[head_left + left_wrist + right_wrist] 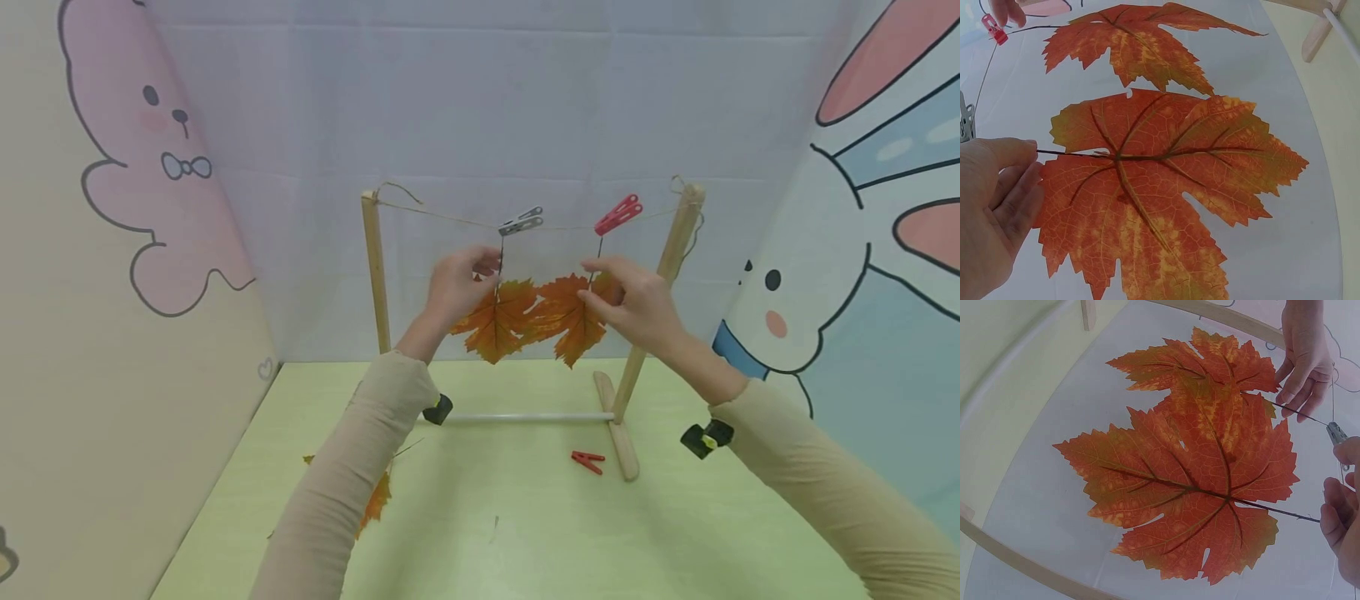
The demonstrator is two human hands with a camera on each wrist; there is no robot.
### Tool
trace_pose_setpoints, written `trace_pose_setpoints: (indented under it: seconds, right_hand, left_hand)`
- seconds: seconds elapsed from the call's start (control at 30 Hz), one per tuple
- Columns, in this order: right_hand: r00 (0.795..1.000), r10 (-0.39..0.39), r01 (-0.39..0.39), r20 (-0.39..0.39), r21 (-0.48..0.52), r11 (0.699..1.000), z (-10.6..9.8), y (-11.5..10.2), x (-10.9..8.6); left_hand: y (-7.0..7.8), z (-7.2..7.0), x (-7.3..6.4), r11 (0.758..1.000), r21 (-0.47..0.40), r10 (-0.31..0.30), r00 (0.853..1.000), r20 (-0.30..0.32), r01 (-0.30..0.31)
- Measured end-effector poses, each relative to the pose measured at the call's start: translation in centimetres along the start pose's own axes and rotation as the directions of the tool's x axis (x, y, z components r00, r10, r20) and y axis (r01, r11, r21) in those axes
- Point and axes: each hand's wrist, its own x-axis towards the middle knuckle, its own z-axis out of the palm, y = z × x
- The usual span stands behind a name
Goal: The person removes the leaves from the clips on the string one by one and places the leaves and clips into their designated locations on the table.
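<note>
Two orange maple leaves hang by dark stems from a string line. A grey clothespin (521, 222) sits above the left leaf (1166, 156), and a red clothespin (618, 215) above the right leaf (1191, 487). My left hand (461, 283) is at the left leaf's stem, thumb and fingers loosely bent and somewhat apart. At the right leaf's stem is my right hand (637, 300), its thumb and forefinger spread with a gap between them. The leaves overlap at their inner edges in the head view. Fingers partly hide where each stem meets the hand.
The string (442, 215) is tied between two wooden posts (375, 267), joined low down by a white rod (525, 417). Another red clothespin (588, 461) lies on the table (465, 500) near the wooden foot (618, 433). Another leaf (377, 502) lies partly under my left forearm.
</note>
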Motion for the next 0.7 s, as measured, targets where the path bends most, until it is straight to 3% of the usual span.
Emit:
trace_pose_setpoints:
  seconds: [0.4, 0.7]
  right_hand:
    - [0.999, 0.006, -0.005, -0.054, 0.009, 1.000, -0.6, 0.1, 2.0]
    - [0.999, 0.031, -0.032, -0.035, -0.026, 0.999, -0.7, -0.5, 3.8]
  left_hand:
    - [0.2, 0.4, 0.3, 1.000, 0.021, -0.002, 0.999, -0.042, 0.003]
    - [0.3, 0.4, 0.2, 1.000, 0.010, -0.006, 0.999, -0.032, 0.006]
